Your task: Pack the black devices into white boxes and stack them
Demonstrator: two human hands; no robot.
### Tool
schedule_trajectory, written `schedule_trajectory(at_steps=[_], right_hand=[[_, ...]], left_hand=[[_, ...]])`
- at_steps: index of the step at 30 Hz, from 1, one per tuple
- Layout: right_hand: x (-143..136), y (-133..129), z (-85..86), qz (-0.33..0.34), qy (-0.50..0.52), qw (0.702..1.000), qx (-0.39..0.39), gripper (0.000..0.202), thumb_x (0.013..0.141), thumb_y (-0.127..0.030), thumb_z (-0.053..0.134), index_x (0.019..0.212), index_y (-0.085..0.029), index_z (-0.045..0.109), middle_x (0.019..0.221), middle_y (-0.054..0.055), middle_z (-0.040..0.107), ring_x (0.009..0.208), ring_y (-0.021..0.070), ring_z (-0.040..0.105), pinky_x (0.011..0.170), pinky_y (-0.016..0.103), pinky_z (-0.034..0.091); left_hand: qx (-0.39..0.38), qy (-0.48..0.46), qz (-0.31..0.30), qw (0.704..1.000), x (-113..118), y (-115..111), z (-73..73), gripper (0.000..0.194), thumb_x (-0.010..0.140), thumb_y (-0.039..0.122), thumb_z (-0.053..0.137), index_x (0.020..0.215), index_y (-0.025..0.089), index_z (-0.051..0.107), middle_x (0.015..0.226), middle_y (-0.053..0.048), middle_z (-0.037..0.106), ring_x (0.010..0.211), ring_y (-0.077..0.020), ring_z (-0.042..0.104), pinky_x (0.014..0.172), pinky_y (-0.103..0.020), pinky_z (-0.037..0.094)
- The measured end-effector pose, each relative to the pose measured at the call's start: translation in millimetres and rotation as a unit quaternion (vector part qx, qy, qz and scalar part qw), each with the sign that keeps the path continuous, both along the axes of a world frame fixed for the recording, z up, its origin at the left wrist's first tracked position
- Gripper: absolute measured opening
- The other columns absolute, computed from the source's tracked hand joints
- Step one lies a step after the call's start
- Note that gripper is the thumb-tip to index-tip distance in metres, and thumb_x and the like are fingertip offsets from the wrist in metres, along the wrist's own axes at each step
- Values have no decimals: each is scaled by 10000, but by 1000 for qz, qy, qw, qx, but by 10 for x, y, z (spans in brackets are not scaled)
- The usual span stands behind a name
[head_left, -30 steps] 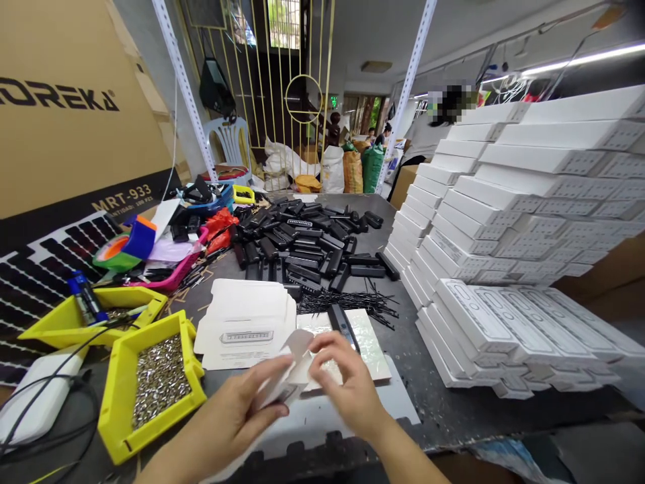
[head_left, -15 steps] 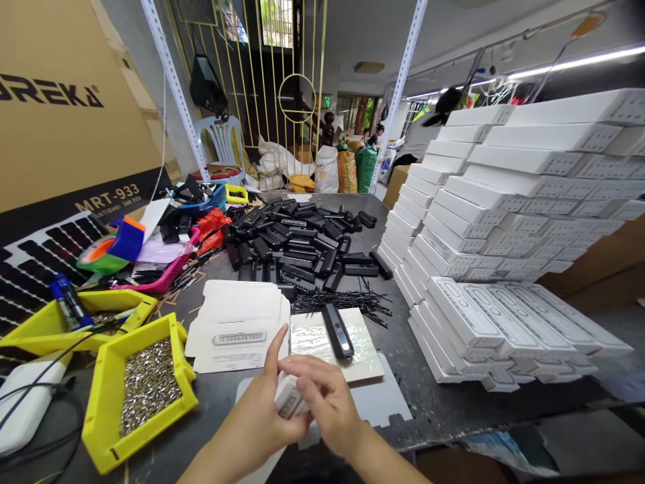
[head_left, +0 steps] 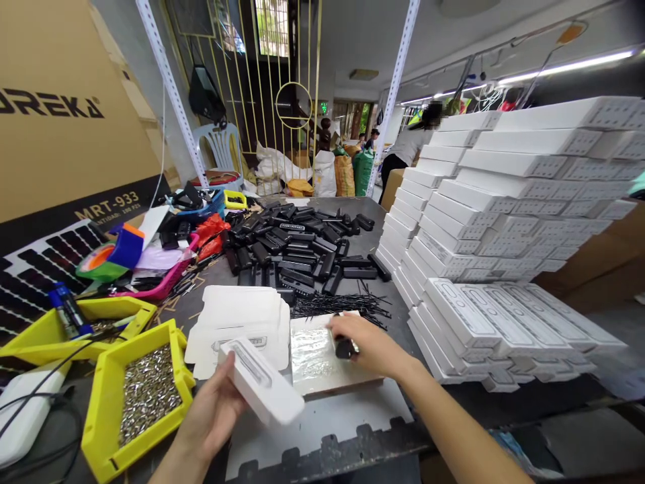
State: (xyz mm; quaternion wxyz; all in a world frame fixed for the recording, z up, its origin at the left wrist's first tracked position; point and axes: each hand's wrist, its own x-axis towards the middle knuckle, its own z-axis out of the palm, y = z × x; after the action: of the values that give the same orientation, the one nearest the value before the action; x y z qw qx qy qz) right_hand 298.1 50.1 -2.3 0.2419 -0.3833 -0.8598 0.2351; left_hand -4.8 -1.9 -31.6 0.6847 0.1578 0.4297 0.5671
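My left hand (head_left: 214,407) is closed around a small white carton (head_left: 265,386), folded into box shape and tilted, with a line drawing on its upper face. My right hand (head_left: 373,343) grips a black oblong device (head_left: 345,347) by its side, over a shiny film-covered pad (head_left: 312,363); the fingers hide most of the device. Left of the pad lies a stack of flat white cartons (head_left: 236,312), partly behind the held box. Thin black strips (head_left: 367,302) lie just behind the pad, and farther back spreads a heap of similar black devices (head_left: 302,245).
Rows of white boxes (head_left: 504,222) rise high on the right. At left stand a yellow bin (head_left: 95,410) of small metal parts, another yellow bin (head_left: 30,336) with blue markers, and a pink tray (head_left: 168,286). A person (head_left: 403,148) is in the background.
My hands have parted. The left hand has moved left with the white box, and the right hand has reached to the pad and taken hold of the black device lying there.
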Motion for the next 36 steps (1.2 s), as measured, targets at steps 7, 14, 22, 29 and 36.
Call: schedule_trajectory(at_steps=[7,14,22,29,36], right_hand=[[-724,-501,37,-81,516,853,18,477,680,-450,767,1037,-286,496,1226,76,560,1155,290,538,980,498,423],[-746,-605,-24,-8,462,887,-27,587,755,-412,721,1249,-328,415,1115,57,636,1010,229,620,901,400,482],[311,568,-90,-369,71,926,-40,298,974,-281,375,1150,-162,583,1214,115,575,1138,218,532,1001,427,388],[827,909,-420,-456,-11,886,-78,242,887,-285,582,1059,-116,593,1149,95,575,1077,231,547,939,461,427],[530,502,-154,-370,73,923,-82,296,887,-228,546,1173,-154,565,983,92,640,891,200,637,865,396,486]], left_hand=[[-74,-81,75,991,597,-114,12,332,855,273,594,1162,148,577,1115,-126,664,938,-231,670,731,-360,600],[139,443,1,885,603,-419,-7,984,441,407,846,1304,240,403,1339,-127,491,1218,-373,480,911,-455,500],[219,581,-4,784,574,-393,-65,652,645,457,683,1190,224,411,921,-61,682,788,-244,670,699,-328,530],[181,627,-47,757,544,-271,-73,558,669,436,602,1164,259,416,791,1,681,650,-205,649,598,-286,485],[228,622,-91,744,513,-222,-84,578,722,347,602,1249,242,390,948,-27,692,768,-218,673,693,-309,524]])
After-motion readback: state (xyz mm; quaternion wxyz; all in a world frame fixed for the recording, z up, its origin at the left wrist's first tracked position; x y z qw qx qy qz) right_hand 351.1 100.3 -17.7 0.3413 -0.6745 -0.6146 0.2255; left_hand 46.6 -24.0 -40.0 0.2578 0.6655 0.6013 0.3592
